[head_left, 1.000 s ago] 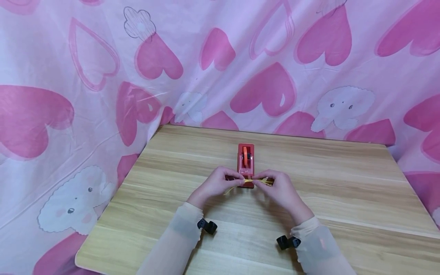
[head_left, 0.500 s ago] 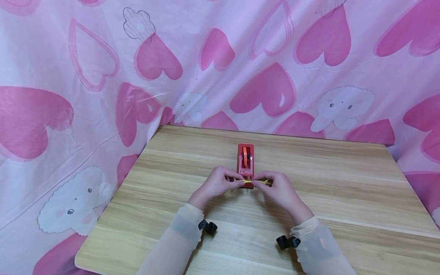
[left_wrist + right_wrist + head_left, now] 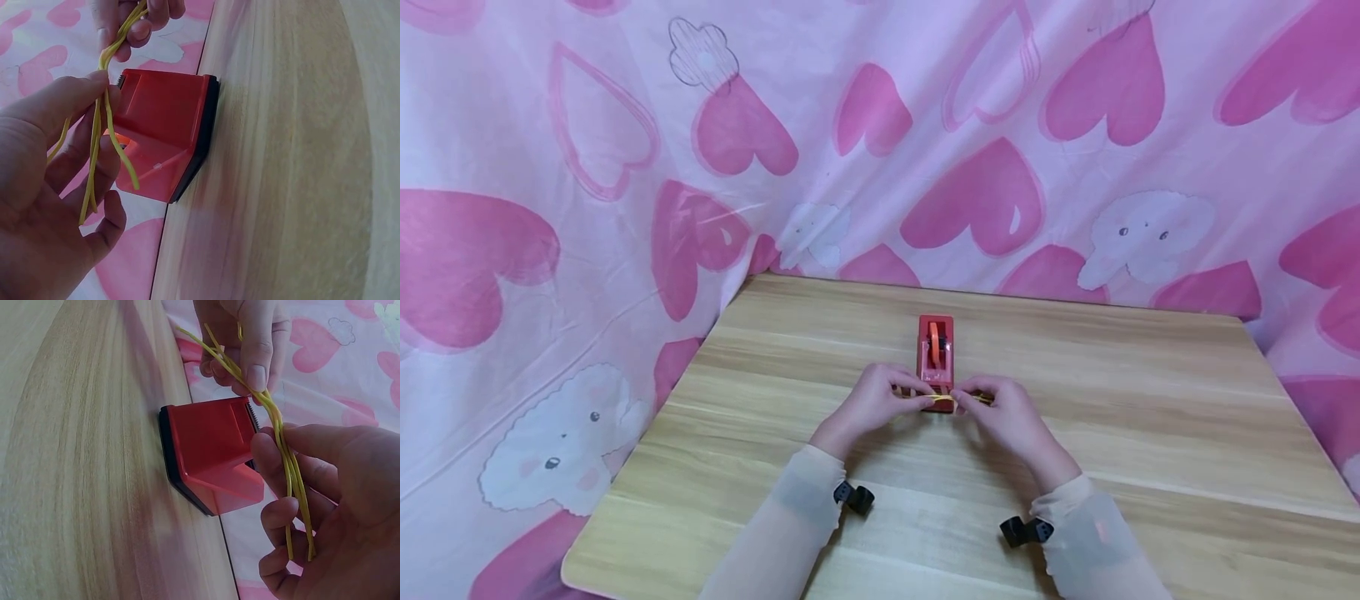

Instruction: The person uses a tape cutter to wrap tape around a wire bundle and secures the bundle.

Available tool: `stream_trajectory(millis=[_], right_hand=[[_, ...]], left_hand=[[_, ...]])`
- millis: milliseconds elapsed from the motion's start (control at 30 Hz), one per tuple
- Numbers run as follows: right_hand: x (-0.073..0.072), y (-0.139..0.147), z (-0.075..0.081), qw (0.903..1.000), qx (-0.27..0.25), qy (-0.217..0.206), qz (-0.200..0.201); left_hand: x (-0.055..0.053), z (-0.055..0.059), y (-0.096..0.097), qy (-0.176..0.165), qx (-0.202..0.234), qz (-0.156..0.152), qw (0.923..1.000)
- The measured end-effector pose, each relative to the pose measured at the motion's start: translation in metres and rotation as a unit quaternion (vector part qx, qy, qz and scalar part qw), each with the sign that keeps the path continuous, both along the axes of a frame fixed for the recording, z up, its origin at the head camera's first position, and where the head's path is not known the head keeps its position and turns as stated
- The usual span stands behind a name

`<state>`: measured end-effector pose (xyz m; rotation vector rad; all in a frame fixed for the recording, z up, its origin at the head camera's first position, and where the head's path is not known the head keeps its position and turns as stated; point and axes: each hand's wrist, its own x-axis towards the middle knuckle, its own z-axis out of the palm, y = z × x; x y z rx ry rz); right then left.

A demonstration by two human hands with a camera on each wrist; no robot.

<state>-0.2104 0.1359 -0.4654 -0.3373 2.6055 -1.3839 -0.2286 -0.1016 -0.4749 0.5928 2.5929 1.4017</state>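
Note:
Between my two hands runs a thin bundle of yellow strands (image 3: 273, 406), loose ends fanning out on both sides. The left hand (image 3: 878, 398) pinches it between thumb and fingers, with several ends hanging across its palm in the left wrist view. Close beside, the right hand (image 3: 1006, 410) pinches the bundle with thumb and forefinger, its other fingers loosely curled. A short pale wrap-like patch shows on the strands between the fingertips. Just behind the hands stands a red tape dispenser (image 3: 164, 106) with a black base, a toothed cutter and an orange roll core.
The dispenser stands on a wood-grain table (image 3: 775, 358). Behind and to the left hangs a pink curtain (image 3: 865, 200) printed with hearts and white animal faces. A small black camera (image 3: 855, 498) is strapped at the left wrist, another camera (image 3: 1026, 532) at the right.
The right hand's fingertips have shifted slightly toward the left hand, and less of the strands shows on the right side. The left hand and dispenser stay nearly in place.

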Motion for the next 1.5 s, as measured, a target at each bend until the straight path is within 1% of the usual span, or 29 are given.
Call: stream_trajectory(millis=[100, 200, 300, 433, 500, 700, 800, 867, 967, 1167, 1267, 1500], right_hand=[[0.001, 0.0, -0.001, 1.0, 0.003, 0.0, -0.006], [0.001, -0.001, 0.0, 0.9998, 0.004, 0.019, -0.003], [0.001, -0.003, 0.001, 0.9996, 0.003, 0.028, -0.001], [0.001, -0.003, 0.002, 0.9996, 0.006, 0.028, 0.0], [0.001, -0.002, 0.002, 0.9994, 0.012, 0.034, 0.002], [0.001, -0.001, 0.003, 0.9966, 0.04, 0.073, -0.002], [0.001, -0.002, 0.004, 0.9952, 0.051, 0.084, -0.006], [0.002, -0.002, 0.004, 0.9945, 0.056, 0.088, -0.006], [0.002, -0.002, 0.003, 0.9936, 0.058, 0.097, -0.007], [0.005, -0.003, 0.001, 0.9909, 0.049, 0.125, 0.003], [0.006, -0.004, 0.002, 0.9902, 0.042, 0.133, 0.004], [0.005, -0.003, 0.004, 0.9902, 0.041, 0.134, 0.002]], left_hand=[[0.002, -0.001, 0.0, -0.001, 0.001, 0.0, 1.0], [0.002, -0.001, 0.0, 0.0, 0.008, 0.004, 1.0], [0.001, -0.002, -0.001, 0.0, 0.008, 0.008, 0.9999], [0.0, -0.002, -0.002, -0.014, 0.002, 0.012, 0.9998], [0.001, -0.001, -0.002, -0.022, 0.0, 0.011, 0.9997], [0.001, 0.001, -0.002, -0.027, 0.003, 0.009, 0.9996], [0.001, 0.002, -0.003, -0.035, 0.006, 0.009, 0.9993], [0.001, 0.003, -0.004, -0.043, 0.004, 0.004, 0.9991], [0.0, 0.003, -0.006, -0.052, -0.006, -0.012, 0.9986], [-0.002, 0.003, -0.014, -0.055, -0.033, -0.044, 0.997], [-0.003, 0.003, -0.016, -0.058, -0.039, -0.05, 0.9963], [-0.004, 0.003, -0.015, -0.061, -0.028, -0.055, 0.9962]])
